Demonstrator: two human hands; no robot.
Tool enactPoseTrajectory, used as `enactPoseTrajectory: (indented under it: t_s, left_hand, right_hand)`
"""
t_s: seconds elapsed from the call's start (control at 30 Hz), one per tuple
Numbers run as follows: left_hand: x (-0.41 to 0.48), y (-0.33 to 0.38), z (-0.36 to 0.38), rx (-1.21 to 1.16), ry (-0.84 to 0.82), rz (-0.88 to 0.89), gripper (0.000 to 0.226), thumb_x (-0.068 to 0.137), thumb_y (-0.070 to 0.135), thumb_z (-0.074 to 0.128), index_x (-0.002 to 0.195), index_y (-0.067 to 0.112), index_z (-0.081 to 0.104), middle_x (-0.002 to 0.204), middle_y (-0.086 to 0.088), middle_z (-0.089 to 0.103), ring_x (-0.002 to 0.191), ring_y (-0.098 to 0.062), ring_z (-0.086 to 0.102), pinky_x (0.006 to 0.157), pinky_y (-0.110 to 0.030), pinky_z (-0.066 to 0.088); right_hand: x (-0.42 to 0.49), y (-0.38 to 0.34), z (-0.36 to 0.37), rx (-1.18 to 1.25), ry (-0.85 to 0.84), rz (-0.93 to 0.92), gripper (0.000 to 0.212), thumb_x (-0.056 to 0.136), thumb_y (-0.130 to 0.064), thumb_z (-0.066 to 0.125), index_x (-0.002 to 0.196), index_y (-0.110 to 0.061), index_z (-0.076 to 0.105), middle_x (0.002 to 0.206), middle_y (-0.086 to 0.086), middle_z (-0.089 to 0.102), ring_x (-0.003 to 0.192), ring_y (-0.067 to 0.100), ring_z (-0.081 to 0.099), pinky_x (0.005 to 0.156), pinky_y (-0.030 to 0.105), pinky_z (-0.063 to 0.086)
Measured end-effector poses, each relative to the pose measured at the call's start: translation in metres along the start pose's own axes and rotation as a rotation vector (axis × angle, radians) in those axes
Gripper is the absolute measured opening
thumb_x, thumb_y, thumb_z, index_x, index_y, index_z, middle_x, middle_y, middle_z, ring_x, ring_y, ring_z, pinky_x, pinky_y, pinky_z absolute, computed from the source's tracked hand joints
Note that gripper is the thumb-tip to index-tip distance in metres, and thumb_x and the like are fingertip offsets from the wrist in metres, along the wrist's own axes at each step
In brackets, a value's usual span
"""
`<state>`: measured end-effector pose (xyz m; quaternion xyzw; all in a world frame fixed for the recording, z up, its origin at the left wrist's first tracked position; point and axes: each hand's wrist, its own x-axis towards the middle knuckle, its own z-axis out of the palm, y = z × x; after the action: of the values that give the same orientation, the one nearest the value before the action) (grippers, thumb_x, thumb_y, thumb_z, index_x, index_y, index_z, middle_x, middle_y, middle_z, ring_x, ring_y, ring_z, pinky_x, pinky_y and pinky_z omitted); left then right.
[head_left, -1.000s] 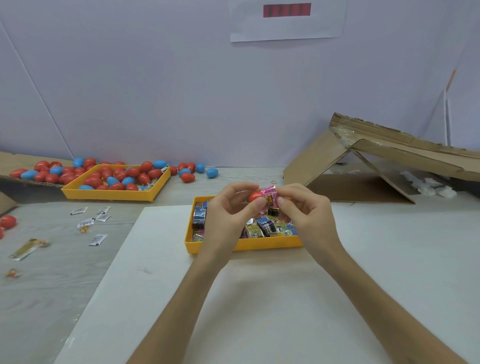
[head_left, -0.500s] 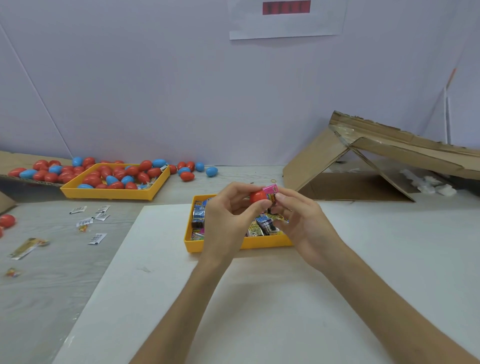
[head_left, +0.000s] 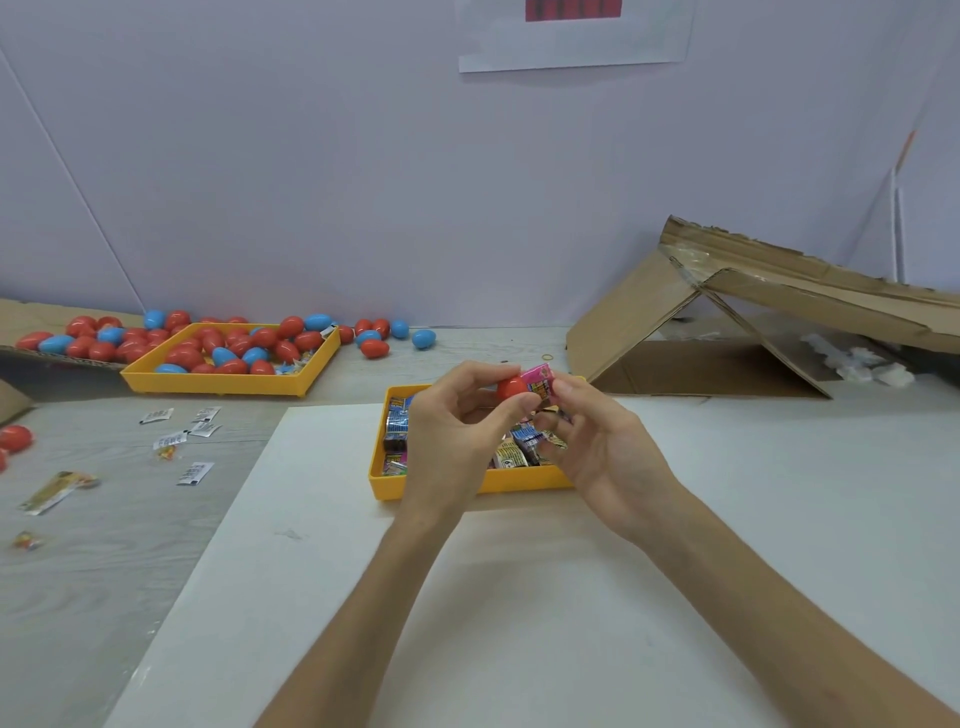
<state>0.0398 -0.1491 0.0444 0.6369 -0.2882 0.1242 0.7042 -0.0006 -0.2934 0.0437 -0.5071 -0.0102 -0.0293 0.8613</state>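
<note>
My left hand (head_left: 457, 431) grips a red plastic egg piece (head_left: 511, 387) between thumb and fingers, held above a small yellow tray (head_left: 382, 480). A pink candy packet (head_left: 540, 382) sticks out of the egg's right side, and my right hand (head_left: 597, 441) pinches that packet with thumb and forefinger. The tray below holds several small wrapped packets (head_left: 519, 449), partly hidden by both hands.
A second yellow tray (head_left: 223, 384) of red and blue eggs stands at the back left, with loose eggs (head_left: 374, 340) around it. Small paper slips (head_left: 182, 431) and wrappers litter the left table. A collapsed cardboard box (head_left: 727, 322) lies at the back right. A white mat (head_left: 519, 597) covers the near table.
My right hand has dropped lower and turned palm-up beside the egg, still on the pink packet. My left hand keeps the red egg in nearly the same place.
</note>
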Motion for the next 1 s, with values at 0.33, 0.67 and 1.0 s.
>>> enactPoseTrajectory:
  t_s: [0.33, 0.67, 1.0]
  left_hand:
    - [0.002, -0.0029, -0.0021, -0.087, 0.034, -0.107, 0.012, 0.093, 0.005, 0.069, 0.097, 0.015, 0.075, 0.091, -0.002, 0.077, 0.086, -0.015, 0.075, 0.071, -0.02, 0.057]
    - [0.0044, -0.0016, -0.0045, -0.588, -0.011, -0.485, 0.024, 0.091, 0.013, 0.066, 0.112, 0.002, 0.069, 0.111, -0.016, 0.074, 0.104, -0.026, 0.072, 0.082, -0.027, 0.059]
    - [0.0037, -0.0066, -0.0079, -0.748, -0.084, -0.594, 0.03, 0.088, 0.015, 0.068, 0.118, 0.009, 0.068, 0.118, -0.012, 0.073, 0.108, -0.022, 0.071, 0.084, -0.026, 0.058]
  right_hand:
    - [0.0015, 0.0064, -0.0025, -0.362, 0.131, -0.297, 0.025, 0.085, -0.023, 0.067, 0.106, -0.016, 0.078, 0.09, 0.002, 0.07, 0.068, 0.012, 0.058, 0.062, 0.021, 0.047]
    - [-0.0024, 0.0055, -0.0007, -0.519, 0.143, -0.55, 0.033, 0.087, -0.008, 0.074, 0.117, -0.022, 0.069, 0.102, 0.001, 0.074, 0.076, 0.018, 0.07, 0.073, 0.031, 0.059]
    - [-0.0001, 0.0035, -0.002, -0.54, 0.154, -0.528, 0.022, 0.085, -0.018, 0.078, 0.099, -0.034, 0.076, 0.097, -0.003, 0.075, 0.079, 0.012, 0.068, 0.07, 0.021, 0.055]
